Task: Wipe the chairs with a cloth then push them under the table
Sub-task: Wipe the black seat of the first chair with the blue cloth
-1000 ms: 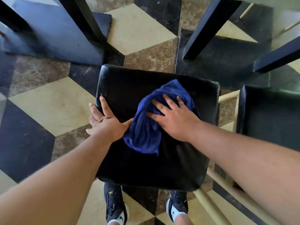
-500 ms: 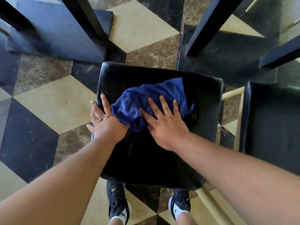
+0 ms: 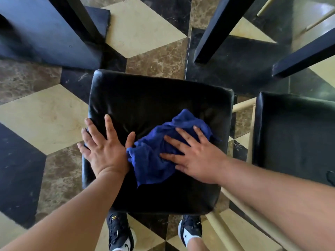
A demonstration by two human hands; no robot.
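Black chair seat (image 3: 159, 98) with a blue cloth (image 3: 152, 163) pressed flat on it

The bunched cloth lies right of the seat's middle, long axis running near-left to far-right; the right hand (image 3: 197, 160) presses it with straight spread fingers, the left hand (image 3: 103, 151) rests splayed on the seat's left edge

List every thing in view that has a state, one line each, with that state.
blue cloth, crumpled, lying on the near chair seat under the right hand.
near chair seat, bears the cloth and both hands; its far half is bare.
right hand, open, fingers spread, pressing the cloth.
left hand, open, flat on the seat's left edge, thumb beside the cloth.
second chair seat, at the right, nothing on its visible part.
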